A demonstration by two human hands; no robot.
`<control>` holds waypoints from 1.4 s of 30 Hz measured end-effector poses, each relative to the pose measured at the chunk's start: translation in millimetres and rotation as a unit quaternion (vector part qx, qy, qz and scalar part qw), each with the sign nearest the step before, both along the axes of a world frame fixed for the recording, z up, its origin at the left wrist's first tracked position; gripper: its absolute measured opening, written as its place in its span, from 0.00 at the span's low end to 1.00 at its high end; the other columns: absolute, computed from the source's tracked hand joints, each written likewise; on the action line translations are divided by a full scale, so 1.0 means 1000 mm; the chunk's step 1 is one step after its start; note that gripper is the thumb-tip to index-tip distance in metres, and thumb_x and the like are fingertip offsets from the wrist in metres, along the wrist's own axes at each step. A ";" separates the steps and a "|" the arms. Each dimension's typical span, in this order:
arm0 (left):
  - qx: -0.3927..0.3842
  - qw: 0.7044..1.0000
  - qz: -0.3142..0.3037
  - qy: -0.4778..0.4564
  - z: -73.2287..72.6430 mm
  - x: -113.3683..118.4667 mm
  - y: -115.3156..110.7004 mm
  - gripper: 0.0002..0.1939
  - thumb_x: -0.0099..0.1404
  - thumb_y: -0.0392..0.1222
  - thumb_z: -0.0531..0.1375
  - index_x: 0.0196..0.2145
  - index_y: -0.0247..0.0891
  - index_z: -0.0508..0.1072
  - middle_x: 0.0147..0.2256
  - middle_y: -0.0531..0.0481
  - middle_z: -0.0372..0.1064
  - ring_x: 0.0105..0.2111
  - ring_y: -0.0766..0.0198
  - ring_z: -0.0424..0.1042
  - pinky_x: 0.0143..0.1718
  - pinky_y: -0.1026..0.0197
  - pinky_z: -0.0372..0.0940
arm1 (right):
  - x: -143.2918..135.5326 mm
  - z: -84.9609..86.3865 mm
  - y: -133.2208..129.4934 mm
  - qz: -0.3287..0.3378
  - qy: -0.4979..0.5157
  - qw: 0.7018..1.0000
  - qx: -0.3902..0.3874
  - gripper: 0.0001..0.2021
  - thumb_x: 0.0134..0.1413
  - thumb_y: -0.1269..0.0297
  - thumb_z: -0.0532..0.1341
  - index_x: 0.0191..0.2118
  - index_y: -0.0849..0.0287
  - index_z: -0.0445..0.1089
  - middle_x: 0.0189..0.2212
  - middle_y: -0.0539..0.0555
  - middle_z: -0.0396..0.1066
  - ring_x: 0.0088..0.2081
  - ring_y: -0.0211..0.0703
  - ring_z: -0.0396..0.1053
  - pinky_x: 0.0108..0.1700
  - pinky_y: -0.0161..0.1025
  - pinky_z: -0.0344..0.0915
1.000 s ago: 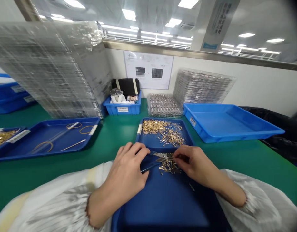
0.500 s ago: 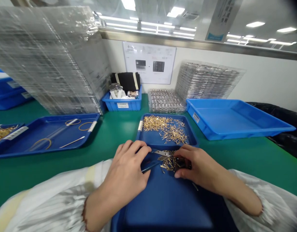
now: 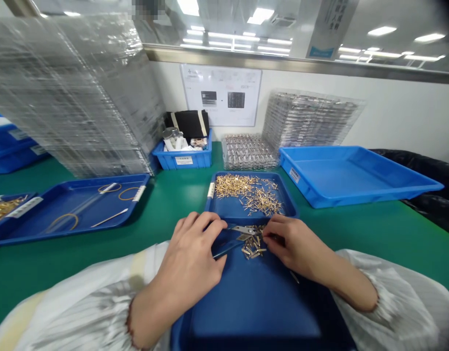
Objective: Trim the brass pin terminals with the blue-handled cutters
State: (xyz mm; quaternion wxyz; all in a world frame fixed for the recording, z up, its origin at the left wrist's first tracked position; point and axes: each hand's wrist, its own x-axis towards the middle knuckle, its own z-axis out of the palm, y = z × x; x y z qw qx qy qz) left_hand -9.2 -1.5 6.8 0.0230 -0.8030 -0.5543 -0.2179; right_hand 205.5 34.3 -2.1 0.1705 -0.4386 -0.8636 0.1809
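My left hand (image 3: 189, 256) is curled round the blue handles of a pair of pliers (image 3: 248, 230), whose silver jaws point right. The fingers of my right hand (image 3: 293, 241) are pinched together beside the jaws; what is between them is hidden. Below the jaws, a small heap of metal pins (image 3: 252, 247) lies in the dark blue tray (image 3: 253, 302) under my hands. A lone pin (image 3: 294, 277) lies apart from it, near my right wrist. Just beyond sits a smaller blue tray (image 3: 224, 209) with many gold pins (image 3: 263, 201).
On the left, a blue tray (image 3: 78, 187) carries rubber bands and a cotton swab (image 3: 109, 218). Behind it rises a tall stack of plastic-wrapped trays (image 3: 81, 97). A blue bin (image 3: 184, 161), clear blister trays (image 3: 249, 151) and a large light-blue tray (image 3: 356, 175) stand at the back.
My right fingers have drawn up and closed nearer the jaws, and a dark piece seen under them no longer shows. The heap of pins is more exposed. My left hand stays on the pliers.
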 end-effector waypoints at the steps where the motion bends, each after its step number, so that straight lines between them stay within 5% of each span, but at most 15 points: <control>1: 0.002 1.000 0.001 0.000 0.000 0.000 0.000 0.15 0.49 0.32 0.59 0.37 0.38 0.68 0.40 0.48 0.65 0.39 0.54 0.62 0.41 0.49 0.59 | 0.000 0.001 0.000 0.001 0.003 1.000 -0.004 0.06 0.54 0.72 0.55 0.31 0.59 0.68 0.29 0.50 0.64 0.28 0.35 0.63 0.32 0.32 0.58; 7: 0.006 1.000 0.010 0.003 -0.001 0.000 0.001 0.16 0.49 0.33 0.59 0.38 0.39 0.68 0.41 0.48 0.65 0.40 0.53 0.62 0.41 0.48 0.59 | 0.000 -0.001 -0.003 0.023 -0.001 0.999 -0.034 0.06 0.48 0.68 0.63 0.36 0.56 0.69 0.32 0.49 0.64 0.31 0.36 0.64 0.33 0.32 0.57; 24: 0.028 0.999 -0.043 -0.019 -0.004 -0.002 0.002 0.15 0.50 0.32 0.58 0.38 0.40 0.66 0.41 0.49 0.65 0.40 0.56 0.63 0.42 0.50 0.59 | -0.003 0.005 -0.002 -0.043 0.101 0.994 -0.004 0.04 0.51 0.75 0.54 0.28 0.60 0.60 0.18 0.45 0.60 0.20 0.31 0.55 0.23 0.30 0.50; 31: 0.025 0.997 -0.066 -0.030 -0.005 -0.004 0.001 0.16 0.50 0.31 0.58 0.38 0.41 0.66 0.41 0.49 0.65 0.40 0.57 0.64 0.43 0.51 0.60 | -0.002 0.003 0.002 0.007 0.123 0.992 0.028 0.09 0.53 0.78 0.54 0.31 0.62 0.70 0.28 0.52 0.66 0.30 0.36 0.63 0.34 0.33 0.58; 42: 0.023 0.997 -0.069 -0.024 -0.004 -0.002 0.000 0.16 0.50 0.31 0.57 0.38 0.40 0.66 0.41 0.48 0.65 0.40 0.56 0.64 0.43 0.50 0.60 | -0.003 0.005 -0.002 0.066 0.144 0.986 0.051 0.13 0.53 0.80 0.51 0.41 0.62 0.68 0.33 0.52 0.67 0.33 0.37 0.64 0.37 0.32 0.60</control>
